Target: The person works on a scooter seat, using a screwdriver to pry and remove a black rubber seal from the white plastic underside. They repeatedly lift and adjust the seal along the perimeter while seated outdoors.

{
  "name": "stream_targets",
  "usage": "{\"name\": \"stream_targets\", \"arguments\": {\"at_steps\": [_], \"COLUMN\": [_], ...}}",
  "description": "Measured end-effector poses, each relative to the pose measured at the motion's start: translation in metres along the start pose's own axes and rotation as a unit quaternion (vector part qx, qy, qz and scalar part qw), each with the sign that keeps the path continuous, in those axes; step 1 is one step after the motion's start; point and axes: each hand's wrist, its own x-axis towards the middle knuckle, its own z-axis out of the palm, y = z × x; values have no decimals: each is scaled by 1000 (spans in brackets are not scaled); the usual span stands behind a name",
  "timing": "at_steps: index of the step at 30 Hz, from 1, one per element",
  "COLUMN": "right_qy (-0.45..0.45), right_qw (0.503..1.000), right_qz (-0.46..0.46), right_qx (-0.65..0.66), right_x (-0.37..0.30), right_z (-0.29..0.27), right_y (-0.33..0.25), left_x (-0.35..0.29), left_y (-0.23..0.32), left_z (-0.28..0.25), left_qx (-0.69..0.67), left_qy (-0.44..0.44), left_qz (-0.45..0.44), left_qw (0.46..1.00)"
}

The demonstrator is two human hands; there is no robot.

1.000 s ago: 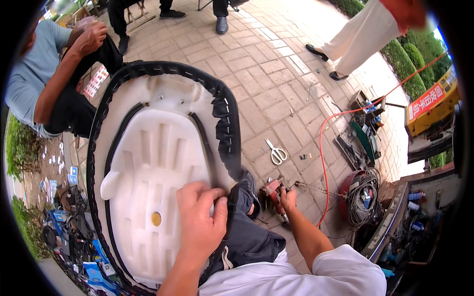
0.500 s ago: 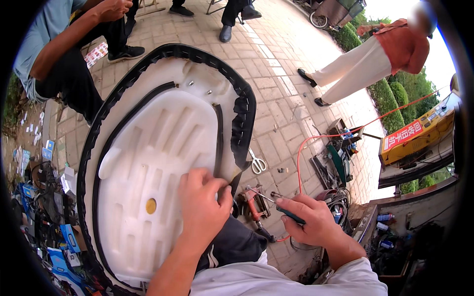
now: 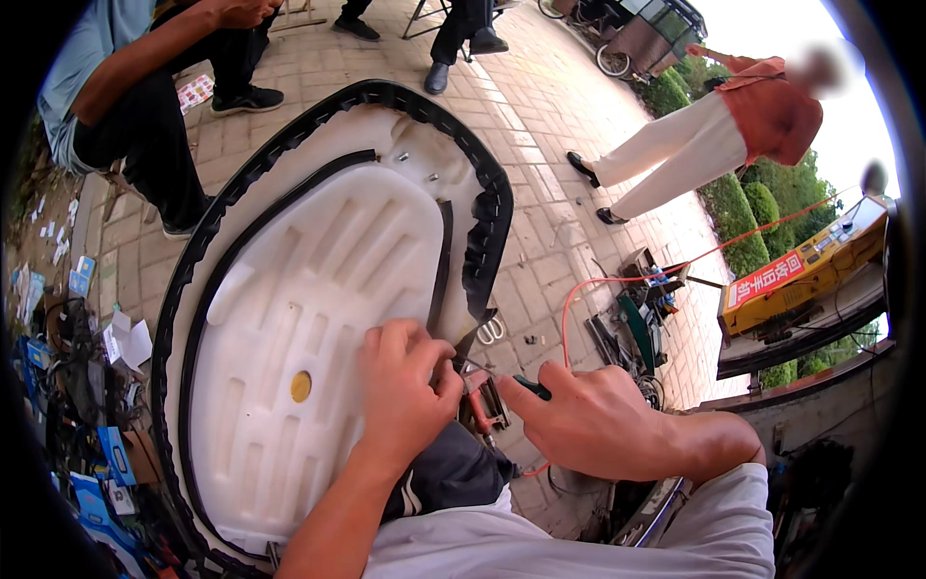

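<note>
A scooter seat (image 3: 289, 338) lies upside down across my lap, its white plastic base facing up. Its black cover (image 3: 495, 212) is folded over the rim, with small staple-like marks along it. My left hand (image 3: 405, 391) rests at the right side of the base, thumb and fingers closed on the loose cover edge. Gripped in my right hand (image 3: 588, 420) is a screwdriver (image 3: 533, 388) with a dark green handle. Its thin metal shaft points at the cover edge beside my left fingers; whether the tip touches it I cannot tell.
Beyond my hands, a red air tool (image 3: 480, 407) on an orange hose (image 3: 579, 287) and white-handled scissors (image 3: 491, 331) lie on the paving. Tools (image 3: 641, 318) lie farther right. Boxes and parts (image 3: 111, 463) crowd the left. One person (image 3: 116, 116) sits left; another (image 3: 743, 121) stands right.
My right hand has moved left and turned, bringing the screwdriver closer to the cover edge. The left hand keeps its hold; the view has shifted slightly.
</note>
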Motion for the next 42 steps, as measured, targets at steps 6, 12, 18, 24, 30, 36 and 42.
{"name": "stream_targets", "arguments": {"at_steps": [6,12,18,24,30,36,42], "right_qy": [-70,-146,-113,2,-73,88,37], "right_qw": [995,984,992,1000,996,996,999], "right_qz": [-36,-96,-44,-2,2,-24,-10], "right_qx": [-58,-34,-30,-18,-49,-22,7], "right_x": [16,39,28,-2,11,-7,-24], "right_z": [-23,-34,-7,31,15,61,23], "right_y": [-1,13,18,18,13,22,15], "left_x": [-3,-10,-9,-6,-7,-10,-12], "left_y": [3,3,-1,-5,-4,0,0], "left_z": [1,6,8,9,11,8,9], "left_qx": [19,69,75,83,98,80,41], "left_qy": [-19,-47,-52,-54,-57,-34,-21], "left_qz": [34,65,52,53,64,51,40], "left_qw": [999,994,994,994,991,995,998]}}
